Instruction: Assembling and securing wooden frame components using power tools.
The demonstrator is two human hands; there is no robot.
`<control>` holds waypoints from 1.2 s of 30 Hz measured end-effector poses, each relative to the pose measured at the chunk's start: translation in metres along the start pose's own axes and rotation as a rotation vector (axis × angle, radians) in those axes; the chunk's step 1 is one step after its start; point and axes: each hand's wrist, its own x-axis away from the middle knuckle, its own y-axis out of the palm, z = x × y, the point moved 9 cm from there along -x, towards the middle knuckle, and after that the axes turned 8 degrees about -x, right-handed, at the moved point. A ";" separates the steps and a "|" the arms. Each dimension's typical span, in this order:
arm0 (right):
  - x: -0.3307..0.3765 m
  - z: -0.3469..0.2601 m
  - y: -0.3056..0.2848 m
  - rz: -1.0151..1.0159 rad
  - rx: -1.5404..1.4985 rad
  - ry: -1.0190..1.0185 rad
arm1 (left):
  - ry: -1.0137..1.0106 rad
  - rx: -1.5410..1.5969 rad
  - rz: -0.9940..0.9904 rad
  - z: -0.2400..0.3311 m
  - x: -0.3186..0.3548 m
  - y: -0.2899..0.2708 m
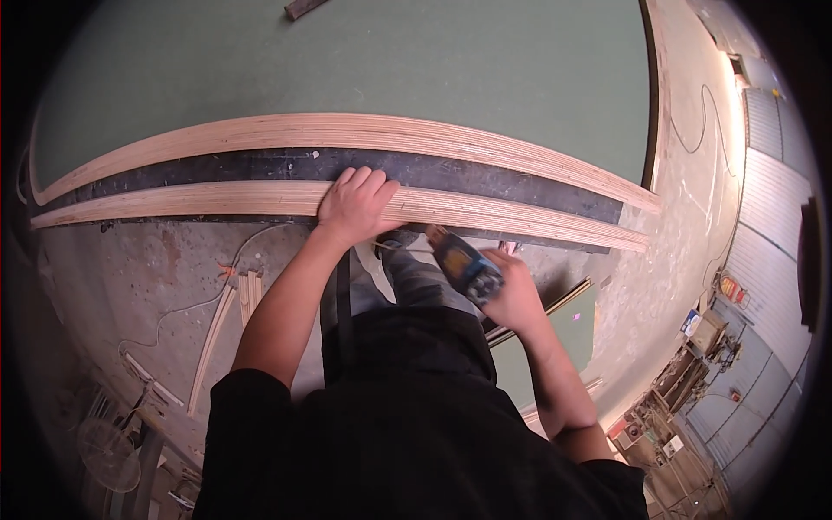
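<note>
My left hand lies over the near bundle of thin plywood strips, its fingers hooked across the top. Right of it, my right hand is closed around a dark hand-held tool with yellow and blue markings. The tool points up and left, just short of the bundle's near side; blur hides its exact kind. Under the near bundle is a dark board. A second bundle of strips runs parallel on the far side, along a large green panel.
A small dark block lies on the far part of the panel. Loose wood strips and a thin cable are on the floor at left, near a fan. Another green panel is low at right. Cluttered shelving stands by the wall.
</note>
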 end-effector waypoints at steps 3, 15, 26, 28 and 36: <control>0.043 0.028 -0.023 0.066 -0.113 0.035 | -0.021 -0.014 -0.041 -0.018 0.019 -0.007; 0.086 0.068 -0.046 0.223 -0.201 0.110 | 0.110 0.006 -0.062 0.063 -0.017 0.014; 0.040 0.059 -0.048 0.158 -0.143 0.093 | 0.081 0.032 -0.026 0.073 -0.033 0.035; 0.033 0.058 -0.048 0.122 -0.053 0.089 | 0.082 0.030 -0.035 0.073 -0.033 0.036; -0.003 0.046 -0.039 -0.075 0.166 0.115 | 0.076 0.035 0.003 0.072 -0.030 0.035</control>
